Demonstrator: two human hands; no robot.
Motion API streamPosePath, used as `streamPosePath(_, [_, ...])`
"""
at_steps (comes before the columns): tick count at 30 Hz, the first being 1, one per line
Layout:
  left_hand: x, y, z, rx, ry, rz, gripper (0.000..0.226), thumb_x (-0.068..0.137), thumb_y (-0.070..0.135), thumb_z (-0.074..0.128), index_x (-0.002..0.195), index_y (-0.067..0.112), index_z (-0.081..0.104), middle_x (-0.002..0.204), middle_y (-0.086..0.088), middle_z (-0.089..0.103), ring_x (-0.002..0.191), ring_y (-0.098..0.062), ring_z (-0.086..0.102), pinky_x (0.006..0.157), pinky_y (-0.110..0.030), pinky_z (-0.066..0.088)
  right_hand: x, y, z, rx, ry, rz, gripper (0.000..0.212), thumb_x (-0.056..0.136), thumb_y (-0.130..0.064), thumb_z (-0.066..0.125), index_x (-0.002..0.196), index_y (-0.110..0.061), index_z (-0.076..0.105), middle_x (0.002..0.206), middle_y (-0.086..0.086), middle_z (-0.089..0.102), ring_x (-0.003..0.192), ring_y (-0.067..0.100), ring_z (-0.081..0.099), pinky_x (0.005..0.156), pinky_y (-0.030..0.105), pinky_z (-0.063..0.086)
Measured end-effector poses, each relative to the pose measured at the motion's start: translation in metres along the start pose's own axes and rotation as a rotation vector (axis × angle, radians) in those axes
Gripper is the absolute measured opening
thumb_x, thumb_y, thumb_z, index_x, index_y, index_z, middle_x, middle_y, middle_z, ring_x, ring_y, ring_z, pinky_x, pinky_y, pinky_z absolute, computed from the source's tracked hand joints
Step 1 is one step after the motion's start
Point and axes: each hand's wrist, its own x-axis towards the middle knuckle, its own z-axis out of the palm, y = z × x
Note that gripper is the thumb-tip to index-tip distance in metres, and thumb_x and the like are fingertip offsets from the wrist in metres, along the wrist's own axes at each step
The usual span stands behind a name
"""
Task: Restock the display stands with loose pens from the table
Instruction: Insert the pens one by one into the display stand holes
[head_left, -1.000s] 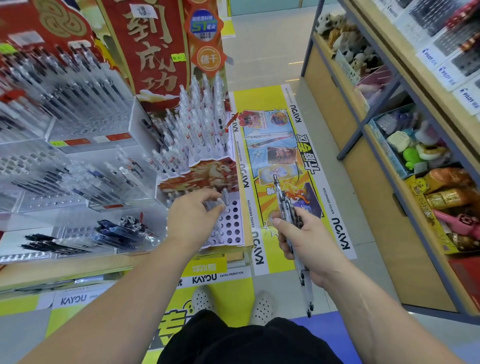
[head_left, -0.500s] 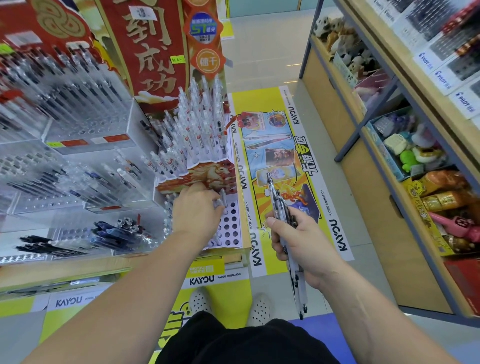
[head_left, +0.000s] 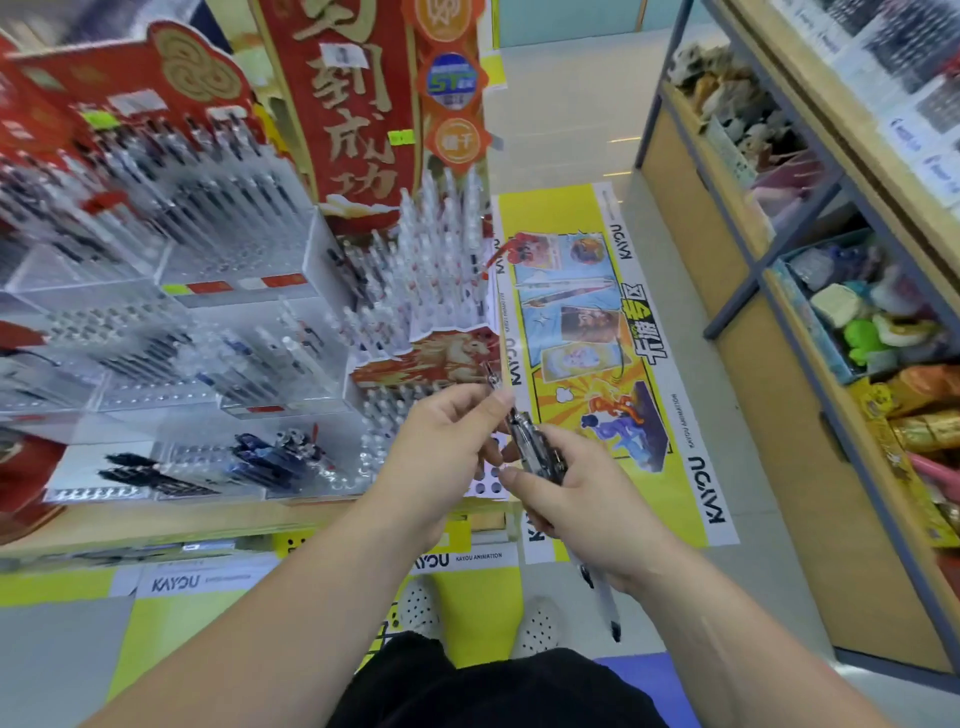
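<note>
We have taken our left hand (head_left: 441, 441) off the white holed stand (head_left: 482, 487) and moved it toward 3 o'clock to the bundle of pens (head_left: 540, 452). Its thumb and forefinger pinch the top of one pen (head_left: 491, 378), which juts from the bundle toward 11 o'clock. Our right hand (head_left: 587, 504) curls tight round the bundle. The holed stand lies at 9 o'clock of the bundle, at 6 o'clock of the red horse-printed stand (head_left: 447, 358).

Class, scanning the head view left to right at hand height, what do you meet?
Dark blue pens, left hand, the pen it pinches, pen bundle, right hand gripping it, green toy.
</note>
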Motion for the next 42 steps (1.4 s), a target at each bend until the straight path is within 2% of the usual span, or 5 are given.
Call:
streamPosePath(11, [-0.026, 0.002, -0.095, -0.318, 0.179, -0.005, 0.02, 0.095, 0.024, 0.066, 0.102, 0.008, 0.075, 0.073, -0.001, 0.064, 0.056, -0.015, 0.052, 0.057, -0.031, 0.036, 0.016, -0.031, 0.086, 0.043, -0.141, -0.047, 0.013, 0.098, -0.025, 0.069, 0.111, -0.024, 0.066, 0.066, 0.0, 0.056, 0.06, 0.02, 0.046, 0.053, 0.031, 0.039])
streamPosePath(15, [-0.032, -0.005, -0.154, -0.39, 0.245, 0.022, 0.016, 0.098, 0.021, 0.063, 0.102, 0.01, 0.074, 0.076, -0.008, 0.064, 0.054, -0.013, 0.053, 0.054, -0.027, 0.038, 0.031, -0.038, 0.143, 0.058, -0.171, -0.025, 0.036, 0.099, -0.022, 0.065, 0.091, -0.057, 0.07, 0.065, -0.002, 0.061, 0.065, 0.02, 0.05, 0.055, 0.03, 0.04])
streamPosePath(23, [-0.058, -0.023, -0.347, -0.466, 0.257, 0.134, 0.019, 0.102, 0.015, 0.057, 0.111, 0.014, 0.074, 0.081, -0.014, 0.068, 0.06, -0.017, 0.063, 0.055, -0.028, 0.052, 0.07, -0.052, 0.323, 0.027, -0.199, -0.005, 0.007, 0.097, -0.011, 0.066, 0.103, -0.009, 0.063, 0.065, 0.005, 0.061, 0.062, 0.023, 0.049, 0.048, 0.026, 0.036])
streamPosePath(32, [-0.073, -0.023, -0.539, -0.399, 0.28, 0.177, 0.016, 0.097, 0.018, 0.065, 0.091, 0.024, 0.078, 0.099, -0.021, 0.074, 0.08, -0.023, 0.065, 0.073, -0.037, 0.053, 0.109, -0.097, 0.504, 0.018, -0.303, 0.047, 0.006, 0.1, -0.012, 0.063, 0.102, -0.007, 0.06, 0.065, 0.009, 0.059, 0.056, 0.021, 0.043, 0.051, 0.026, 0.036])
streamPosePath(42, [-0.047, 0.021, -0.653, -0.385, 0.576, 0.348, 0.014, 0.099, 0.014, 0.06, 0.106, 0.015, 0.073, 0.095, -0.014, 0.075, 0.079, -0.02, 0.068, 0.073, -0.036, 0.056, 0.191, -0.14, 0.573, -0.078, -0.266, -0.051, 0.016, 0.101, -0.028, 0.062, 0.097, -0.013, 0.06, 0.079, 0.018, 0.064, 0.062, 0.021, 0.052, 0.061, 0.037, 0.041])
